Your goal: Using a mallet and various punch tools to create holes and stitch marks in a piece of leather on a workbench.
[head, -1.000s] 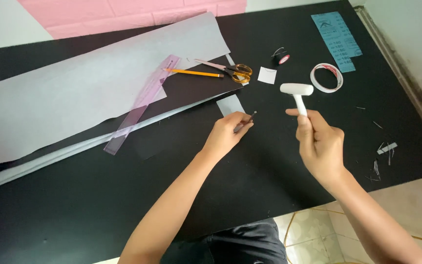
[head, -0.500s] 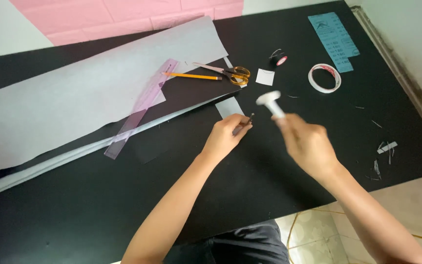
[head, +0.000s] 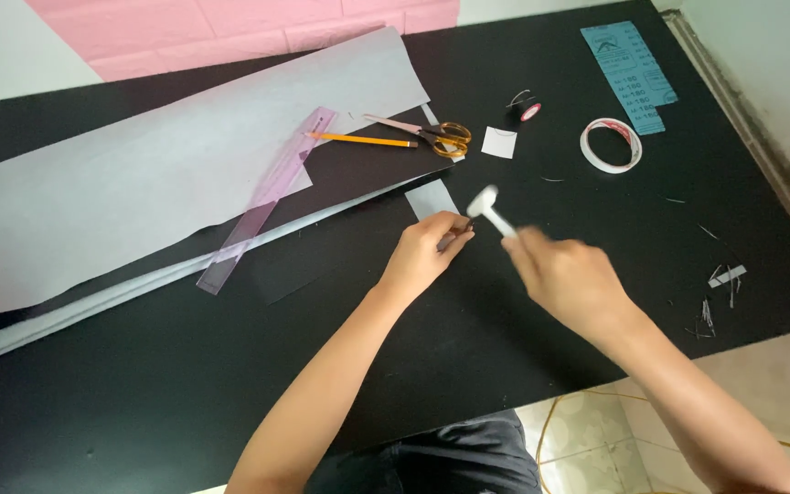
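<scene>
The small white hammer [head: 488,209] is in the right hand [head: 561,274], its head blurred and hanging just above the black counter [head: 541,366], right of a small grey square of paper [head: 432,198]. The right fingers are wrapped around the handle. The left hand [head: 424,256] rests on the counter just below that grey square, and its fingers pinch a thin dark tool [head: 462,237] whose tip points toward the hammer head; what kind of tool it is cannot be told. The hammer head and the left fingertips are close together, nearly touching.

Taking the grey square as the mark: above it lie orange-handled scissors [head: 441,139] with a yellow pencil [head: 363,140] to their left, both at the edge of a long grey sheet of paper [head: 139,201] that runs away to the left across the counter. A clear purple ruler [head: 267,199] lies slanted over that sheet, left of the square. A small white square [head: 499,143] sits up and to the right, and past it a little dark spool [head: 525,107]. Further right is a roll of white tape [head: 611,144], and beyond that, at the far corner, a blue printed sheet [head: 631,66]. Well to the right of the square, near the counter's edge, thin scraps [head: 720,291] are scattered. Nothing lies between the hands and the square.
</scene>
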